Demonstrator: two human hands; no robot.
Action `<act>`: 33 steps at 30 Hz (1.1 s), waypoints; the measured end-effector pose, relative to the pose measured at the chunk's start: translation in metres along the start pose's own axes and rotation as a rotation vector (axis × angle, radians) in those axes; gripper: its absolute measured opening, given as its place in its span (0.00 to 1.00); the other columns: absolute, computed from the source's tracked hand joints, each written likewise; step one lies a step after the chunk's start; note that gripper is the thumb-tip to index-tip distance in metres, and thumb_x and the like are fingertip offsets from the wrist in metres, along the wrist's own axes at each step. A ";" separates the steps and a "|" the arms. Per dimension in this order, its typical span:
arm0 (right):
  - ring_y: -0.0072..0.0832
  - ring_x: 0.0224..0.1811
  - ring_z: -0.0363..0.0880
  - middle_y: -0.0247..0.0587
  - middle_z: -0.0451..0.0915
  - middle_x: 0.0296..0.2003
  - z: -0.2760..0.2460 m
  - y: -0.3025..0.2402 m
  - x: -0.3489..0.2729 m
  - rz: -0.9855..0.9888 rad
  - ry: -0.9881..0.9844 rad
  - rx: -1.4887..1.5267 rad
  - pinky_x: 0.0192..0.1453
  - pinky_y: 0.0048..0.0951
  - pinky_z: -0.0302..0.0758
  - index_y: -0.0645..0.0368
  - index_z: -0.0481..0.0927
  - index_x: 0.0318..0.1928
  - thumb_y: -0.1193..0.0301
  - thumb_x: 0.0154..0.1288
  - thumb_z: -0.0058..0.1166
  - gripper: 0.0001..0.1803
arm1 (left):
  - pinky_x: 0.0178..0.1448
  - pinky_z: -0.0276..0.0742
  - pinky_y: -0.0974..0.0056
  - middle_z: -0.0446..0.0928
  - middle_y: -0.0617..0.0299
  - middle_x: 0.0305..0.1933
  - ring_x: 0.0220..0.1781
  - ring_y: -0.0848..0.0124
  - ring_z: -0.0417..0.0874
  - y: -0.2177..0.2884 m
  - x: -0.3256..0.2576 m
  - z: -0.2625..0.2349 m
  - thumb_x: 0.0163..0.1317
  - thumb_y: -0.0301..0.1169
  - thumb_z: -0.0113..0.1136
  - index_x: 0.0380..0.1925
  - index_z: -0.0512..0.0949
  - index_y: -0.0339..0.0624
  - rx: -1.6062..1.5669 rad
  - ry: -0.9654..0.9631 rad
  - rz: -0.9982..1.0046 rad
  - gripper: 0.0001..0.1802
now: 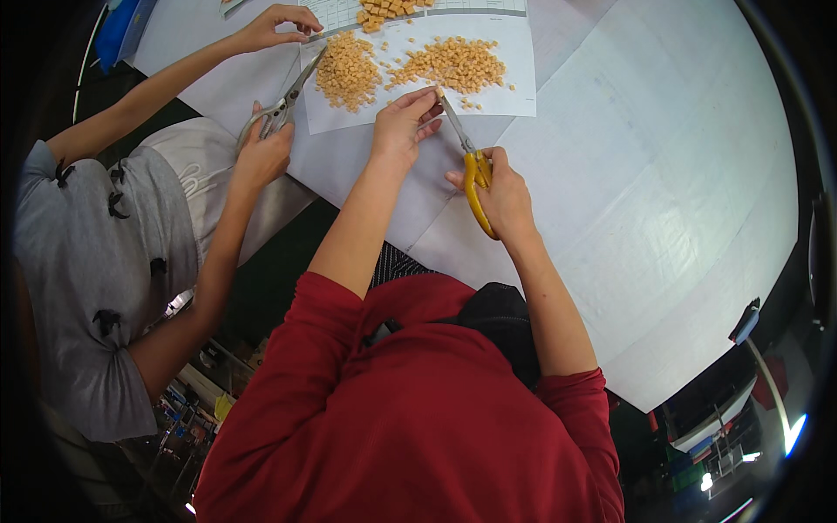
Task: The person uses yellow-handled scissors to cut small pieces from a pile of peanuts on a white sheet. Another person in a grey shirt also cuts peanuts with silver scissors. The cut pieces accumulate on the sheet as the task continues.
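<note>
My right hand [507,196] is closed round the yellow handles of a pair of scissors [478,179]. Their blades point up and left, toward the fingertips of my left hand [405,126]. Those fingertips are pinched on a small orange-tan piece [440,92], right at the blade tips. Beyond my hands, a heap of small orange-tan cut pieces [458,65] lies on a white paper sheet [514,100]. Another heap of small pieces [347,71] lies to its left. Larger orange-tan blocks [384,10] are gathered at the top edge.
On my left, a co-worker in grey holds metal scissors [277,112] in one hand; the other hand [277,26] reaches toward the left heap. The pale tabletop [663,174] stretches to my right. A blue bin [122,30] stands at the far left.
</note>
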State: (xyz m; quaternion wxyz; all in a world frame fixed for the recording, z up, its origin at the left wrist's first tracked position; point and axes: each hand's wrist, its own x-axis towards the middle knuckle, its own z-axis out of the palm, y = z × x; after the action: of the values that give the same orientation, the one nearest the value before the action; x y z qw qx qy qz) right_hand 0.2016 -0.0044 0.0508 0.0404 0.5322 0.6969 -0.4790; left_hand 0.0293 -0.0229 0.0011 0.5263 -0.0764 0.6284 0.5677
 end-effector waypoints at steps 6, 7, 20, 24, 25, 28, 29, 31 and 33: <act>0.53 0.38 0.81 0.57 0.82 0.35 0.003 0.004 0.004 0.024 -0.010 0.005 0.40 0.46 0.76 0.62 0.70 0.48 0.41 0.53 0.62 0.38 | 0.47 0.77 0.65 0.81 0.64 0.43 0.44 0.71 0.80 0.001 0.001 0.002 0.61 0.29 0.62 0.45 0.79 0.41 0.052 -0.002 -0.013 0.12; 0.53 0.38 0.81 0.57 0.82 0.34 0.003 0.004 0.004 0.028 -0.009 0.004 0.40 0.46 0.76 0.62 0.70 0.48 0.41 0.53 0.62 0.38 | 0.47 0.77 0.65 0.81 0.64 0.42 0.44 0.71 0.80 0.001 0.001 0.003 0.61 0.29 0.63 0.45 0.79 0.41 0.062 0.012 -0.020 0.12; 0.51 0.39 0.82 0.55 0.82 0.35 -0.001 0.006 0.009 0.071 -0.026 0.063 0.41 0.45 0.77 0.62 0.70 0.49 0.41 0.52 0.62 0.38 | 0.46 0.78 0.66 0.80 0.65 0.41 0.41 0.73 0.80 0.001 0.008 0.006 0.60 0.26 0.61 0.45 0.80 0.41 0.068 0.012 0.055 0.13; 0.50 0.40 0.82 0.55 0.82 0.36 -0.003 0.004 0.006 0.036 -0.028 0.019 0.42 0.45 0.76 0.61 0.70 0.48 0.41 0.53 0.62 0.38 | 0.45 0.78 0.66 0.80 0.63 0.40 0.39 0.73 0.79 0.005 0.010 0.000 0.60 0.26 0.60 0.47 0.80 0.41 0.109 -0.101 0.092 0.14; 0.50 0.40 0.82 0.55 0.82 0.36 -0.002 0.004 0.006 0.025 -0.023 0.023 0.42 0.45 0.76 0.61 0.70 0.48 0.41 0.53 0.62 0.37 | 0.46 0.78 0.66 0.80 0.63 0.40 0.39 0.73 0.79 0.006 0.011 -0.001 0.60 0.26 0.60 0.47 0.80 0.41 0.144 -0.119 0.100 0.14; 0.50 0.39 0.82 0.55 0.82 0.36 -0.002 0.005 0.007 0.009 -0.020 0.033 0.41 0.45 0.76 0.61 0.70 0.48 0.42 0.53 0.62 0.37 | 0.43 0.78 0.68 0.80 0.62 0.38 0.39 0.73 0.80 0.010 0.013 -0.003 0.59 0.26 0.61 0.48 0.80 0.40 0.229 -0.152 0.136 0.15; 0.50 0.39 0.82 0.55 0.82 0.36 -0.004 0.004 0.007 0.013 -0.028 0.034 0.41 0.45 0.76 0.61 0.70 0.48 0.42 0.53 0.62 0.37 | 0.41 0.78 0.69 0.80 0.63 0.37 0.38 0.74 0.81 0.012 0.013 -0.003 0.59 0.25 0.61 0.47 0.80 0.40 0.243 -0.151 0.156 0.15; 0.51 0.39 0.82 0.56 0.82 0.35 -0.006 0.003 0.007 0.021 -0.036 0.048 0.40 0.45 0.76 0.61 0.71 0.47 0.42 0.52 0.63 0.37 | 0.39 0.78 0.71 0.80 0.63 0.36 0.37 0.75 0.82 0.015 0.014 -0.004 0.58 0.25 0.61 0.48 0.79 0.40 0.277 -0.160 0.180 0.16; 0.51 0.38 0.82 0.56 0.82 0.34 -0.006 0.004 0.008 0.030 -0.039 0.074 0.40 0.44 0.77 0.61 0.71 0.47 0.42 0.52 0.63 0.37 | 0.38 0.78 0.72 0.80 0.63 0.36 0.37 0.74 0.82 0.017 0.018 -0.004 0.58 0.25 0.61 0.50 0.78 0.39 0.319 -0.178 0.188 0.18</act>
State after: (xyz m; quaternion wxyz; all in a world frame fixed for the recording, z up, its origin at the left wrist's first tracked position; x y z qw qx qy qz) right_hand 0.2038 0.0058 0.0472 0.0413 0.5343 0.6699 -0.5139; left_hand 0.0070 -0.0115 -0.0023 0.5298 0.1175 0.6656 0.5123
